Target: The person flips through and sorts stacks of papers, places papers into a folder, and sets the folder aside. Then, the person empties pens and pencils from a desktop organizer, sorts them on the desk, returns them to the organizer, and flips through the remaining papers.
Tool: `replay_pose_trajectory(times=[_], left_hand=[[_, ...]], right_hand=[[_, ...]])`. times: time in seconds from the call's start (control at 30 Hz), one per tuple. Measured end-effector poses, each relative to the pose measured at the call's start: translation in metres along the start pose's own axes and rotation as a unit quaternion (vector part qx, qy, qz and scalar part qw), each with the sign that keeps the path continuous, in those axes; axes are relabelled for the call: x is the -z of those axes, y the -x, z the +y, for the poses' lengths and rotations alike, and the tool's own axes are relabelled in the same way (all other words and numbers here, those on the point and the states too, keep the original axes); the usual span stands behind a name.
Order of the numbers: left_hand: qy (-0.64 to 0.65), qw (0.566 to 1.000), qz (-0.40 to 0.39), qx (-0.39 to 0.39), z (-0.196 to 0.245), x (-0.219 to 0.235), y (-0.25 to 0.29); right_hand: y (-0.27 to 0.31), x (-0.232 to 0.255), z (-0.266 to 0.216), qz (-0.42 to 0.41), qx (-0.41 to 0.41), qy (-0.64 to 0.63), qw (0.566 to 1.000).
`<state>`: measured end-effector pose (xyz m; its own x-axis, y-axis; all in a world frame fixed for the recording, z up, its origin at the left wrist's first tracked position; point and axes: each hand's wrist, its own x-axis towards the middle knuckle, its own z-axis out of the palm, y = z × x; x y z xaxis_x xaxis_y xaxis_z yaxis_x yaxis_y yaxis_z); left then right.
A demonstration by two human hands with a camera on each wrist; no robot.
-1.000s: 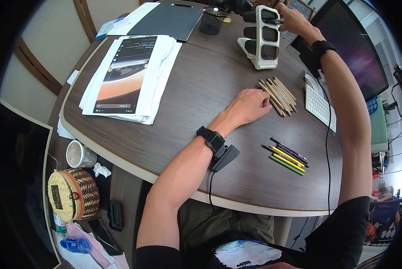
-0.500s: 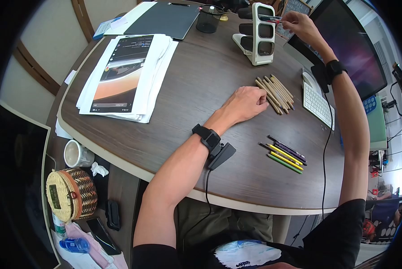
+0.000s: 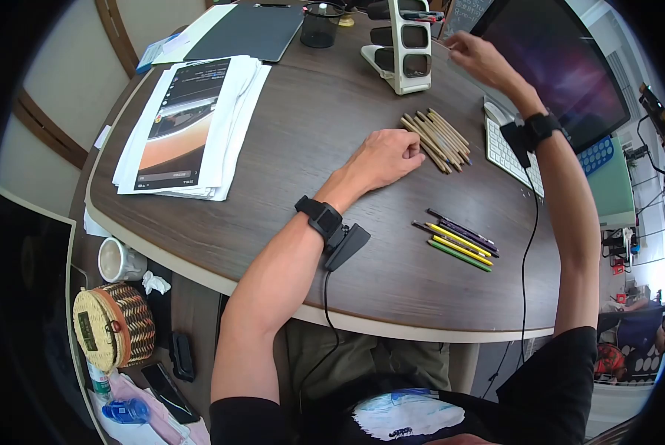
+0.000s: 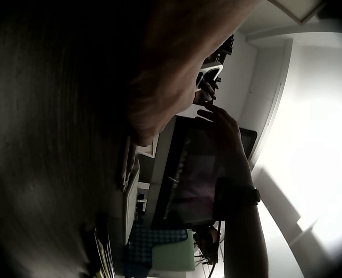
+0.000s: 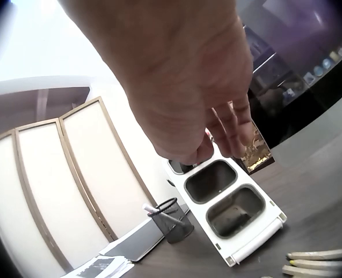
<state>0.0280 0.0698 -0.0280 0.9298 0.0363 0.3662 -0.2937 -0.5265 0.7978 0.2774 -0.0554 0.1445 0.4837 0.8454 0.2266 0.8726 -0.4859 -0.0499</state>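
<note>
My left hand (image 3: 383,157) rests on the desk with its fingers loosely curled, right beside a bundle of plain wooden pencils (image 3: 438,141); nothing shows in its grasp. Raised near the monitor, my right hand (image 3: 484,63) has loosely bent fingers and holds nothing. Just beyond it stands a tilted white organizer (image 3: 412,85) with three dark compartments. Several pens (image 3: 423,16) lie in its top compartment, their ends sticking out toward the right hand. In the right wrist view, that hand (image 5: 188,87) overlaps the organizer's upper end. Coloured pencils (image 3: 458,243), yellow, green and dark, lie nearer the desk's front edge.
Right of the pencils are a white keyboard (image 3: 507,152), a mouse (image 3: 495,111) and the monitor (image 3: 555,67). A paper stack (image 3: 232,141) lies at the left, with a dark clipboard (image 3: 247,31) and a mesh pen cup (image 3: 320,28) behind. A cable (image 3: 527,259) hangs from the right wrist.
My right hand has let go of the pens at the organizer's top compartment and drawn back toward me. The pens stay there. The left hand keeps its place beside the wooden pencils.
</note>
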Motion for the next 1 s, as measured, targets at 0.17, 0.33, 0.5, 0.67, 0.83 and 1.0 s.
replay_pose_trajectory(times=[0.17, 0.33, 0.5, 0.67, 0.83, 1.0], left_hand=[[-0.007, 1.000, -0.005, 0.008, -0.003, -0.003, -0.003], [-0.008, 1.000, -0.002, 0.001, -0.003, -0.003, -0.003], [-0.012, 1.000, -0.007, 0.007, 0.002, -0.001, -0.002], [0.008, 0.999, -0.012, 0.042, 0.009, 0.002, -0.003], [0.022, 0.998, -0.020, 0.061, 0.008, 0.002, -0.004], [0.008, 0.998, -0.020, 0.053, 0.008, 0.001, -0.003]], right_hand=[[0.077, -0.021, -0.019, -0.142, -0.100, -0.040, 0.984], [0.132, -0.053, -0.032, -0.207, -0.142, -0.052, 0.967], [0.130, -0.077, -0.036, -0.188, -0.134, -0.029, 0.972], [0.109, -0.072, -0.043, -0.233, -0.147, 0.005, 0.961], [0.095, -0.064, -0.049, -0.309, -0.194, 0.018, 0.931], [0.101, -0.065, -0.050, -0.348, -0.221, -0.006, 0.911]])
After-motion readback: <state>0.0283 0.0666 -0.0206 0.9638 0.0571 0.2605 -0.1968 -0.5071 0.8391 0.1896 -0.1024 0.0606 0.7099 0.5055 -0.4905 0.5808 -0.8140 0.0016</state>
